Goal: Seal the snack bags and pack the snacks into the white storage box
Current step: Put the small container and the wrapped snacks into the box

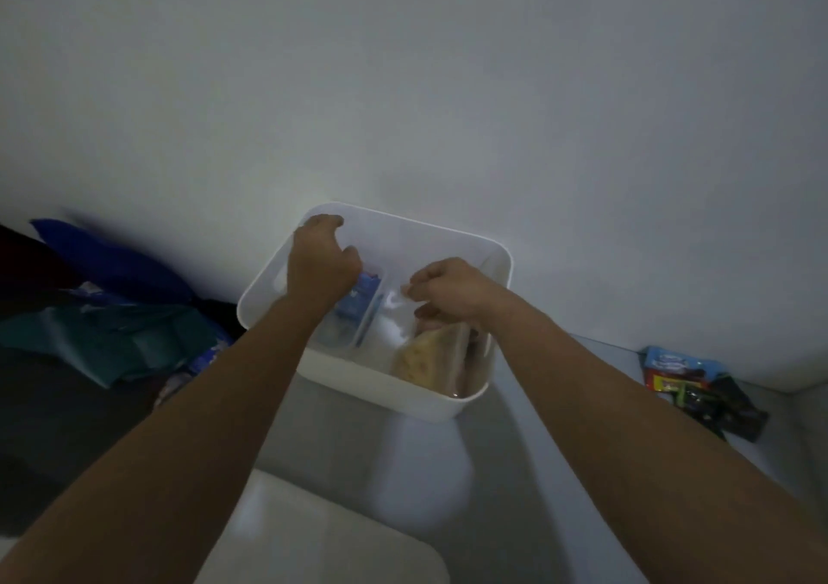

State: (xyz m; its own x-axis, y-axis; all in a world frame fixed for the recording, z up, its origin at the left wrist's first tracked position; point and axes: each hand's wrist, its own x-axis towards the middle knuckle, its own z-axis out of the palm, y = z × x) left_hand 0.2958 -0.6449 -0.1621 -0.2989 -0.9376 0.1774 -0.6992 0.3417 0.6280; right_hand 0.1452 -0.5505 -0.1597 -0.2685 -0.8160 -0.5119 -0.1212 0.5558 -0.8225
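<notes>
The white storage box (448,397) stands on a pale surface against the wall. My left hand (320,263) reaches into its left half with fingers curled over a blue snack pack (358,299); whether it grips the pack is unclear. My right hand (448,290) hovers over the right half, fingers pinched on the top of a clear bag (430,355) holding yellowish snacks. Another clear bag stands upright between the two.
A few dark and blue snack packets (699,384) lie at the right by the wall. Blue and teal fabric (112,315) is piled at the left. A white lid-like panel (322,543) lies near the bottom edge.
</notes>
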